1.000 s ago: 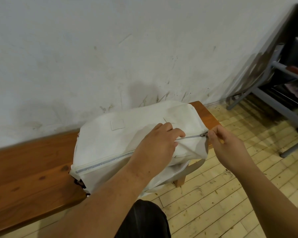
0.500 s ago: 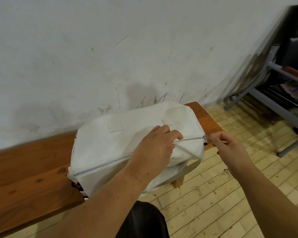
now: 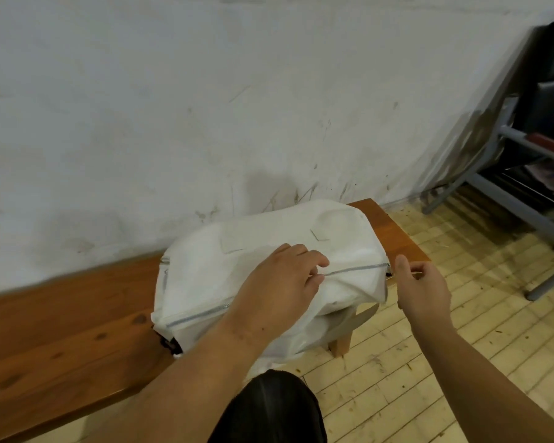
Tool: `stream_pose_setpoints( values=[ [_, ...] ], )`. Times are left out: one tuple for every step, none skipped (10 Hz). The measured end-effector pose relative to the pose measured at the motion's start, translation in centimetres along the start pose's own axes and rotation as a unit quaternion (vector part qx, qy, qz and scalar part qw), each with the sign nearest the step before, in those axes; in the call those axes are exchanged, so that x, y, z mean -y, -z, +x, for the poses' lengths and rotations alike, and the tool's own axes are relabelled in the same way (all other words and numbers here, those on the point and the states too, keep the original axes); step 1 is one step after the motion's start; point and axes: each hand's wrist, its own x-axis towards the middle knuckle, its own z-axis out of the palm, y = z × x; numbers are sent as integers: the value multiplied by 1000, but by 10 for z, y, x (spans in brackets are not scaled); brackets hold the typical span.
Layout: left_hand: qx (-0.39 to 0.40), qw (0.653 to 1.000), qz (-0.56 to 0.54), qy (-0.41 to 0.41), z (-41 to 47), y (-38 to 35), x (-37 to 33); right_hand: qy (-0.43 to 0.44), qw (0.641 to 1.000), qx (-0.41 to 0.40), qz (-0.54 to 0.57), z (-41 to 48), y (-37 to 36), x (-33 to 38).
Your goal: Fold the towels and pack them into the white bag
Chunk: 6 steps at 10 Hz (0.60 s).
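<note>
right hand [image 3: 421, 290] has let go of zipper [image 3: 354, 270], open; left hand [image 3: 280, 287] still pinches bag [image 3: 269, 231].

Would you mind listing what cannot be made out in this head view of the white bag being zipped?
- Towels: none visible; the white bag looks zipped along its zipper, so its contents are hidden.
- Middle of the zipper: covered by the left hand.
- Zipper pull: too small and blurred to tell whether the right hand touches it.
- Bench: cut off by the left edge.
</note>
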Motion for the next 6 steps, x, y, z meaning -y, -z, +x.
stream_pose_setpoints(
  values=[
    [1,999,-14,52,-19,30,2,55,996,43,49,-31,6,33],
    [-13,995,-47,92,-40,69,0,92,983,130,96,-67,12,76],
    [-37,991,-53,118,-61,113,-9,133,961,204,133,-110,18,121],
    [-83,984,-68,140,-80,163,-21,177,940,238,165,-156,24,168],
    [-140,974,-79,157,-101,212,-32,242,926,245,155,-201,28,211],
    [-174,970,-46,164,-120,258,-40,276,909,265,164,-238,30,249]
  ],
)
